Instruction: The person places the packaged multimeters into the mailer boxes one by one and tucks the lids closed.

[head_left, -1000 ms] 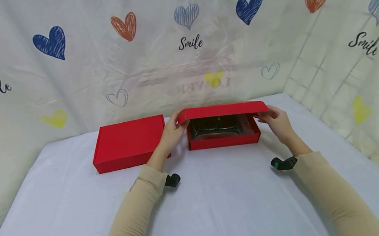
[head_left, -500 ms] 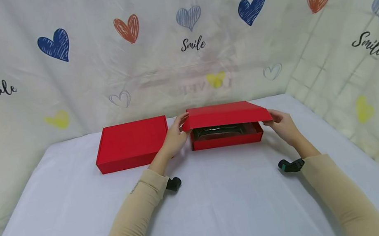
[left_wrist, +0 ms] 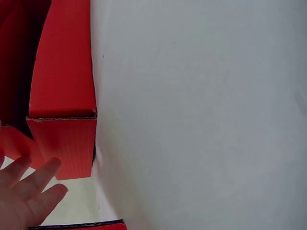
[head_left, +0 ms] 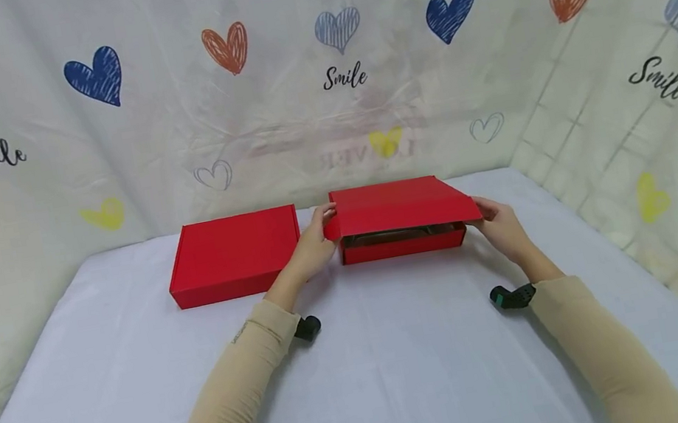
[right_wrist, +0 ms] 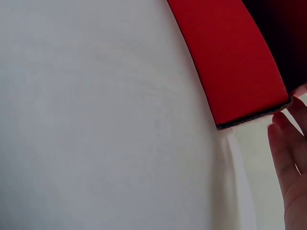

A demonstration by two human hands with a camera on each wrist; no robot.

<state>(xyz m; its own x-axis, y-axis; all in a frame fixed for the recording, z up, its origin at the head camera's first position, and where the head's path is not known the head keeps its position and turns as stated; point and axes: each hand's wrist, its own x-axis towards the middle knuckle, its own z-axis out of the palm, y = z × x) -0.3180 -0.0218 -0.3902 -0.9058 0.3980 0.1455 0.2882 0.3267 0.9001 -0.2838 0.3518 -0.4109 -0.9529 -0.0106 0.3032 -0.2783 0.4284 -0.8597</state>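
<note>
The right-hand red cardboard box (head_left: 403, 245) sits on the table with its hinged lid (head_left: 403, 214) partly lowered. A narrow gap at the front shows something dark with a clear, glossy surface inside; most of it is hidden. My left hand (head_left: 312, 243) holds the lid's left side by its flap, and its spread fingers (left_wrist: 41, 179) lie beside the box's side wall in the left wrist view. At the lid's front right corner, my right hand (head_left: 502, 227) pinches the edge. The right wrist view shows those fingers (right_wrist: 283, 148) near the box corner.
A second red box (head_left: 238, 254), closed, lies to the left, close to my left forearm. White cloth covers the table (head_left: 398, 366). A pale curtain (head_left: 289, 115) printed with hearts hangs behind it. Each wrist wears a black device (head_left: 512, 296).
Both hands have brought the lid's front edge down, so the opening is narrower and less of the contents shows. The left box stays in place.
</note>
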